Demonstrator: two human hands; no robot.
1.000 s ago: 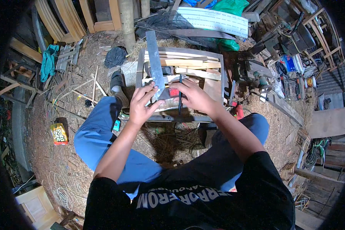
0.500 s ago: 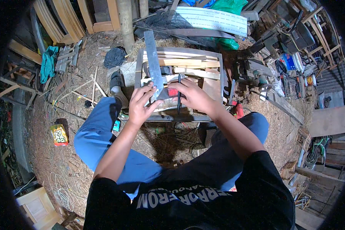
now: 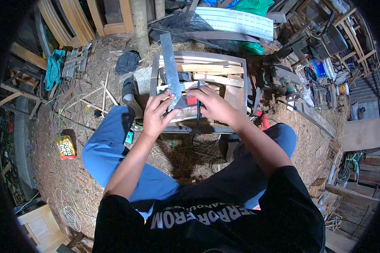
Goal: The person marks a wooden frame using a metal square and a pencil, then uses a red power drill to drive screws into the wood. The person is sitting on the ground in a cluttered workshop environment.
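My left hand (image 3: pixel 157 114) is closed on the lower end of a long flat grey metal strip (image 3: pixel 169 59), pinched between thumb and fingers. The strip points away from me and its near end is cut at a slant. Beside it, my right hand (image 3: pixel 215 104) has its fingers curled around a small red block (image 3: pixel 191 100) and a slim black pen-like stick (image 3: pixel 198 114), which stands nearly lengthwise. The red block sits close to the strip's near end. Both hands are over a low wooden-framed box (image 3: pixel 153 78) holding several pale wood strips (image 3: pixel 219 79).
Wood scraps (image 3: pixel 104 95) and shavings litter the floor to the left, with a yellow-and-red snack packet (image 3: pixel 65 147). A red tool (image 3: pixel 264 121) is by my right knee. Tools and timber crowd the right; a white panel (image 3: pixel 232 22) lies at the back.
The whole view has shifted very slightly to the right. Both hands keep nearly the same hold and place on the strip, the red block and the black stick.
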